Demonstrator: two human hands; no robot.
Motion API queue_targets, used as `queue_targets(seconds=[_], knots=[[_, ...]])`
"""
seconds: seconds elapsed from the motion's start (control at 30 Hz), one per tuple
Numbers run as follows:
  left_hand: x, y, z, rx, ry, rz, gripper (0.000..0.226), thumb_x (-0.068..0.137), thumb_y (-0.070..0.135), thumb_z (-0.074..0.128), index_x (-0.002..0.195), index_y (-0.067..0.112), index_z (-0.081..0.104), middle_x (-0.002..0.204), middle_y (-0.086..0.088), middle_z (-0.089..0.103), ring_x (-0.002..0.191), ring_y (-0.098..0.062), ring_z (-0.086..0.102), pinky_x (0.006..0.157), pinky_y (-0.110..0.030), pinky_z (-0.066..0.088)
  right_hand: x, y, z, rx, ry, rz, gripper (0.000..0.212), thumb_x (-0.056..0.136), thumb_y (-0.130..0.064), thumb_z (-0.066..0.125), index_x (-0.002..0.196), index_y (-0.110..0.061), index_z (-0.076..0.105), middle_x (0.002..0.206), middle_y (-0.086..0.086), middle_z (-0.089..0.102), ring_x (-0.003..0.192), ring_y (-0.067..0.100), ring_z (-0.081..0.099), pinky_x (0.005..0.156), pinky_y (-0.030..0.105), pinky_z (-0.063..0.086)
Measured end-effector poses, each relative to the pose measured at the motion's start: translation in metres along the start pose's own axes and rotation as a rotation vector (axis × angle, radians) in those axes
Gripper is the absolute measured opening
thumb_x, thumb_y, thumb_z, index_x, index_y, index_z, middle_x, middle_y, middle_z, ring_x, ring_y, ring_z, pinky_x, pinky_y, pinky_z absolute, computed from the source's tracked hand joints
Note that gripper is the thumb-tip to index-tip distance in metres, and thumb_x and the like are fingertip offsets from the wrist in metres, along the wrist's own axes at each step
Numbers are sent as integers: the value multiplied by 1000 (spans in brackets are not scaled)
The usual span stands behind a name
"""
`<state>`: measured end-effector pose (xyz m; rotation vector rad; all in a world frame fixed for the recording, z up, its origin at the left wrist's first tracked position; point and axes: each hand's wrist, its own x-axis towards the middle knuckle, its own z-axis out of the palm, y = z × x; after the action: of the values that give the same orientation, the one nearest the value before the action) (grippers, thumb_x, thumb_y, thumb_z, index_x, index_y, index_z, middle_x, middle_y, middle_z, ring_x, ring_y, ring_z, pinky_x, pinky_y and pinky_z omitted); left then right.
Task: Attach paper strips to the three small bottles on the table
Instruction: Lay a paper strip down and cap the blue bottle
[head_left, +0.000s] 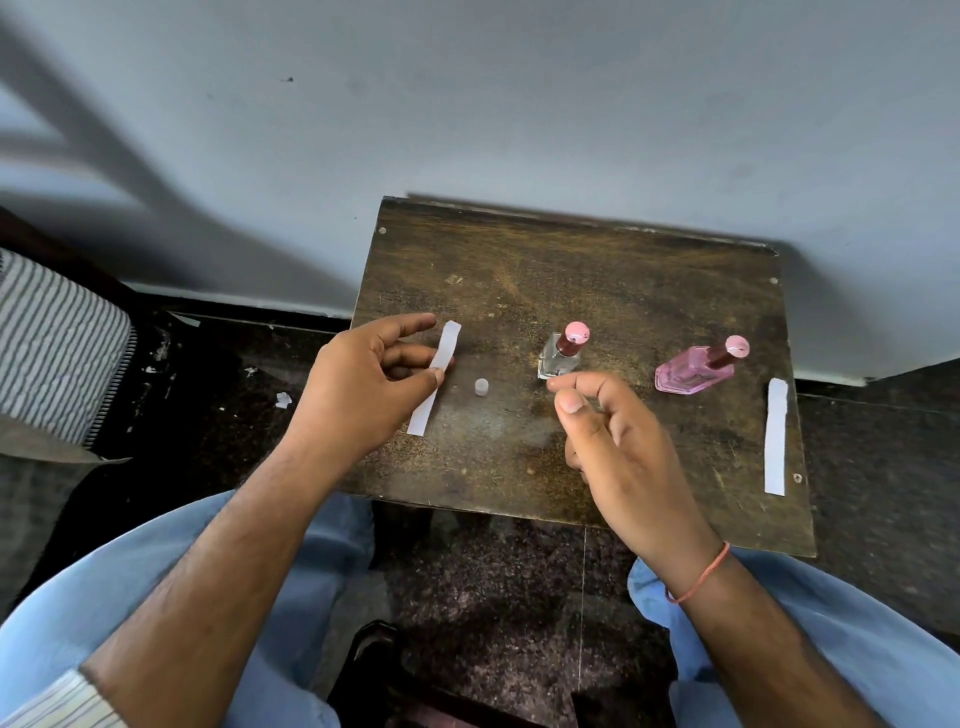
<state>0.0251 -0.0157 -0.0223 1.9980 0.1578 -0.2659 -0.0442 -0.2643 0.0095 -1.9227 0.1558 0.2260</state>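
Left hand (363, 384) pinching a flat white paper strip (435, 378) over scuffed wooden table (649, 312); right hand (613, 441) loosely curled, empty, near clear angular glass bottle (560, 356).

**A plain room in a home**

A small, worn dark wooden tabletop (597, 270) stands against a bare pale grey painted wall (467, 104) on a dark speckled stone floor (493, 597). Striped grey-and-white bedding (57, 343) lies at the left, suggesting a lived-in domestic room.
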Motion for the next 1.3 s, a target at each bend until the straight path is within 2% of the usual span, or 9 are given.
queue_targets(seconds=[0.1, 0.33, 0.4, 0.53, 0.67, 1.0, 1.1, 1.2, 1.3], knots=[[0, -5, -2, 26, 25, -18, 64, 91, 9, 89, 146, 34, 67, 100, 29, 82, 83, 1, 80, 84, -15, 60, 0, 0, 1, 10, -10, 1, 58, 86, -96, 47, 114, -50, 68, 68, -13, 49, 65, 13, 49, 71, 60, 54], [2, -12, -2, 65, 92, -59, 79, 85, 13, 94, 154, 31, 60, 110, 16, 79, 74, -8, 79, 82, -27, 64, 2, 2, 0, -20, -14, -21, 59, 87, -96, 46, 115, -50, 68, 73, -26, 60, 72, 0, 58, 81, 54, 61], [1, -12, -2, 89, 114, -60, 84, 83, 17, 97, 155, 32, 58, 107, 17, 78, 69, -3, 75, 79, -25, 63, 1, 1, 0, -26, -12, -26, 58, 87, -96, 46, 116, -50, 68, 72, -21, 59, 69, 4, 58, 79, 56, 61], [0, -12, -1, 108, 138, -44, 86, 82, 19, 98, 156, 32, 57, 107, 19, 77, 66, -1, 74, 78, -18, 60, 1, 0, -1, -35, -14, -24, 54, 89, -94, 46, 115, -52, 67, 69, -3, 48, 71, 39, 56, 72, 63, 57], [-2, -11, -3, 139, 151, -26, 86, 81, 24, 98, 156, 32, 58, 107, 20, 77, 68, -1, 75, 75, -13, 56, 1, 2, 0, -1, -11, -17, 55, 89, -93, 48, 115, -49, 68, 68, -6, 45, 64, 22, 49, 69, 63, 54], [-1, -7, -11, 271, 248, 70, 70, 85, 46, 91, 149, 37, 62, 103, 27, 75, 67, 5, 70, 67, -12, 51, 3, 4, 1, 19, -12, -7, 57, 88, -94, 48, 115, -49, 69, 69, -12, 48, 67, 27, 51, 72, 66, 56], [-2, -4, -8, 301, 208, 167, 60, 90, 46, 86, 145, 37, 66, 106, 23, 74, 69, -2, 68, 68, -8, 50, 3, 6, 0, 24, -14, -2, 58, 88, -94, 49, 115, -47, 69, 67, -11, 46, 66, 32, 50, 71, 66, 55], [-4, 3, -3, 392, 92, 313, 47, 91, 42, 85, 136, 33, 74, 104, 21, 70, 73, -6, 63, 70, -9, 52, 3, 7, -1, 35, -33, -4, 58, 90, -92, 50, 116, -44, 69, 68, -18, 52, 68, 12, 51, 74, 64, 57], [-5, 6, 4, 432, -5, 368, 39, 89, 47, 83, 126, 32, 80, 97, 24, 71, 79, 14, 61, 71, -3, 42, 4, 12, -1, 40, -52, -28, 50, 94, -81, 57, 117, -37, 68, 77, -26, 64, 75, 7, 56, 76, 51, 56]])
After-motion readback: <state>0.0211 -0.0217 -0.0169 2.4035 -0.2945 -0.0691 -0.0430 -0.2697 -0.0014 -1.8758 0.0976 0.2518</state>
